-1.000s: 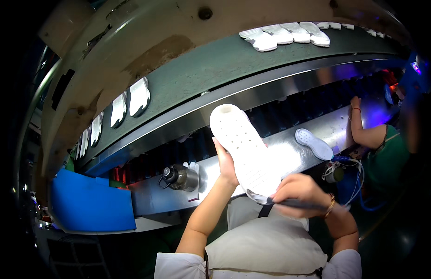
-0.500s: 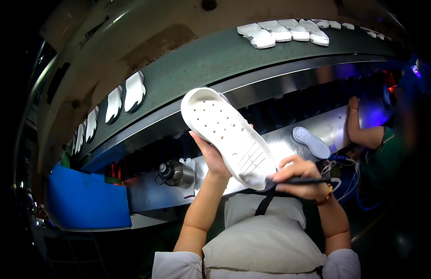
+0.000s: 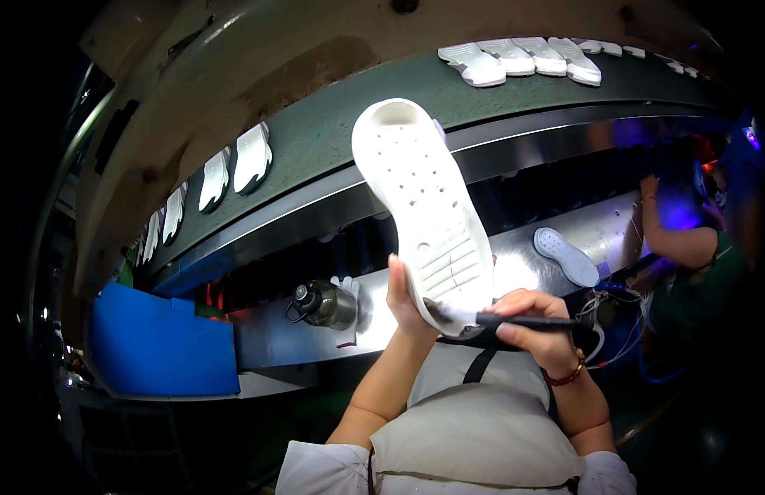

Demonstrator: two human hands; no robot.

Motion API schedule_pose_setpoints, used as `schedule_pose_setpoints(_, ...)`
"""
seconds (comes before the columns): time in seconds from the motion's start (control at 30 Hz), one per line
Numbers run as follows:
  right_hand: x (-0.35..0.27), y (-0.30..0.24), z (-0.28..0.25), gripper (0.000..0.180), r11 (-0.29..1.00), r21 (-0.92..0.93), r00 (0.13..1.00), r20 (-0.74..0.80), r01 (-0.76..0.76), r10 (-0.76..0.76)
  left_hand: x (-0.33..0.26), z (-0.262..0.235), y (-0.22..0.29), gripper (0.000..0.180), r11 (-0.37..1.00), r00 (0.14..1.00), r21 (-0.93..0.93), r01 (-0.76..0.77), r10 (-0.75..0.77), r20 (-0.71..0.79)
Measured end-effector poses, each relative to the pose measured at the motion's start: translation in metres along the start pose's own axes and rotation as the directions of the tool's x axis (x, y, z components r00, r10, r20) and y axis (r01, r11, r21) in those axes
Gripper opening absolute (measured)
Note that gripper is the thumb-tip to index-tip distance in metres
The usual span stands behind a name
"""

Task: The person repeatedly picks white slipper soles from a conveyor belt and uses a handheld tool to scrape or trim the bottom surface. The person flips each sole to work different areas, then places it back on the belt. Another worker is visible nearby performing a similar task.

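Note:
A white shoe sole [image 3: 432, 219], pitted with small holes at its far end and ribbed at the near end, is tilted up in front of me. My left hand [image 3: 409, 301] grips it by the near left edge, the thumb showing outside the rim and the other fingers mostly hidden beneath. In my right hand [image 3: 539, 326] is a slim brush [image 3: 523, 321] with a black handle and a pale section towards its dark tip. That tip touches the inner side of the sole's near end, close to the left rim.
Beyond a metal rail, a green conveyor belt [image 3: 333, 132] carries several white soles [image 3: 252, 157]. On the metal bench [image 3: 275, 338] stand a dark flask [image 3: 326, 304], a white glove [image 3: 347, 326] and another sole [image 3: 566, 257]. A blue box [image 3: 164, 342] is at left; a co-worker's arm [image 3: 675, 239] at right.
The sole has turned more upright, its far end swinging up and right. My left hand has shifted towards its near end. The brush tip has moved left across the near end.

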State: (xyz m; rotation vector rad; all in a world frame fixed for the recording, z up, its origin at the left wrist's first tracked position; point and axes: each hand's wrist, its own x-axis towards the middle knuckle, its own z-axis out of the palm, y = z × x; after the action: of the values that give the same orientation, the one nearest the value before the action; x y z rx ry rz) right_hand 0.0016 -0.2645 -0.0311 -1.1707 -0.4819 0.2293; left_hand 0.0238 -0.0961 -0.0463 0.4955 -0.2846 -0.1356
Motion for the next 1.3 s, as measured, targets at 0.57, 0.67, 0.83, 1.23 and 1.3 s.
schedule_pose_setpoints(0.57, 0.036, -0.022, -0.039, 0.018, 0.944, -0.307, 0.949, 0.315, 0.118, -0.016, 0.009, -0.005, 0.011, 0.067, 0.986, 0.985, 0.029, 0.162, -0.163, 0.054)
schedule_pose_setpoints(0.67, 0.037, -0.032, -0.035, 0.018, 0.882, -0.432, 0.87, 0.49, 0.188, 0.054, 0.016, -0.001, 0.016, 0.065, 0.931, 0.96, 0.241, 0.274, -0.281, -0.005)
schedule_pose_setpoints(0.83, 0.036, -0.033, -0.047, 0.018, 0.913, -0.387, 0.893, 0.445, 0.128, 0.064, 0.026, -0.002, 0.02, 0.057, 0.795, 0.838, 0.268, 0.544, -0.531, -0.126)
schedule_pose_setpoints(1.23, 0.038, -0.039, -0.064, 0.014, 0.791, -0.597, 0.781, 0.555, 0.135, 0.285, 0.03, 0.013, 0.029, 0.045, 0.456, 0.617, 0.423, 0.783, -0.658, -0.432)
schedule_pose_setpoints(1.3, 0.037, -0.05, -0.065, 0.012, 0.663, -0.724, 0.744, 0.547, 0.191, 0.383, 0.026, 0.007, 0.031, 0.045, 0.485, 0.625, 0.396, 0.78, -0.64, -0.448)
